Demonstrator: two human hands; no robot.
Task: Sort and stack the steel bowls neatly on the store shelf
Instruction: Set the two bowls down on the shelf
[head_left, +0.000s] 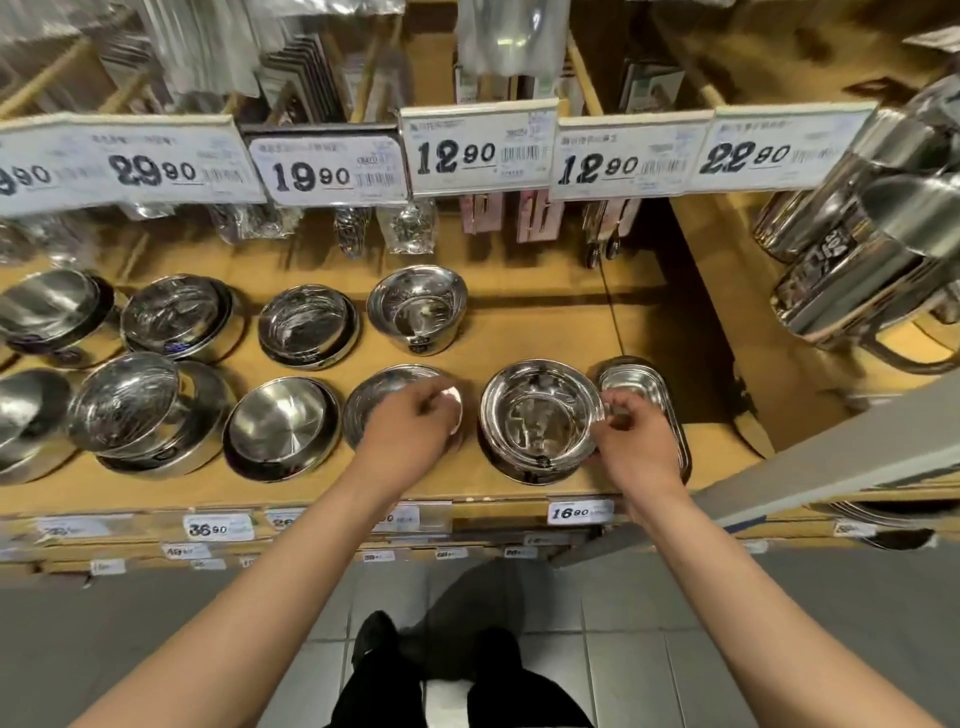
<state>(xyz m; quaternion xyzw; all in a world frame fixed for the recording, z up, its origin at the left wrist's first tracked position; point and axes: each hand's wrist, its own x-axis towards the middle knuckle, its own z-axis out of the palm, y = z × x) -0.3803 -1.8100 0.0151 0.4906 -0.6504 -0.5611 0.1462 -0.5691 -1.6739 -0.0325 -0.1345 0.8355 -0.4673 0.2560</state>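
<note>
Grey tiled floor (649, 649) fills the bottom of the frame. Tan wooden shelving (550, 332) spans the middle (white price tags (480, 150) across the top).

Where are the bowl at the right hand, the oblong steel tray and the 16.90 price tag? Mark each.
bowl (537, 413), head view, inner base.
oblong steel tray (636, 379), head view, bare inner floor.
16.90 price tag (579, 512), head view, middle of label.
</note>
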